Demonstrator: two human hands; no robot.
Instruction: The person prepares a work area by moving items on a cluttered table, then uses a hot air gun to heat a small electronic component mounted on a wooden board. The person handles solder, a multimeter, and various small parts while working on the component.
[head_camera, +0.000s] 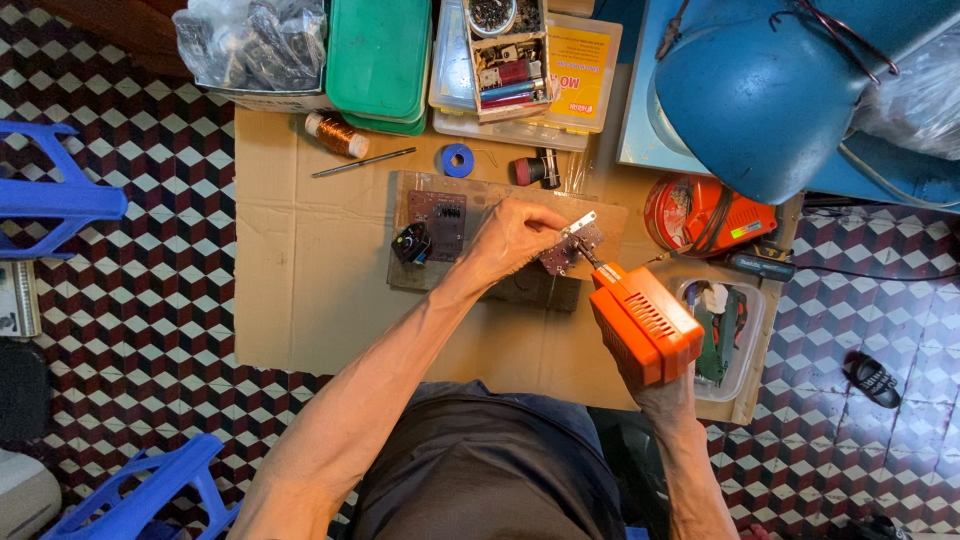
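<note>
My left hand (513, 237) pinches a small dark red circuit board (566, 250) with a metal bracket, holding it over a wooden board (420, 190) on the cardboard. My right hand (668, 392) grips an orange soldering gun (643, 319), its thin tip touching the small board's right edge. A larger dark red circuit board (441, 221) with a black knob part (411, 244) lies on the wooden board left of my left hand.
A flat cardboard sheet (310, 270) covers the checkered floor. Along its far edge lie a copper wire spool (336, 134), a thin rod (363, 162), a blue solder reel (458, 160), green lidded boxes (378, 60) and parts trays (508, 60). A blue fan housing (760, 90), orange tool (710, 215) and clear tub (735, 335) stand right; blue stools left.
</note>
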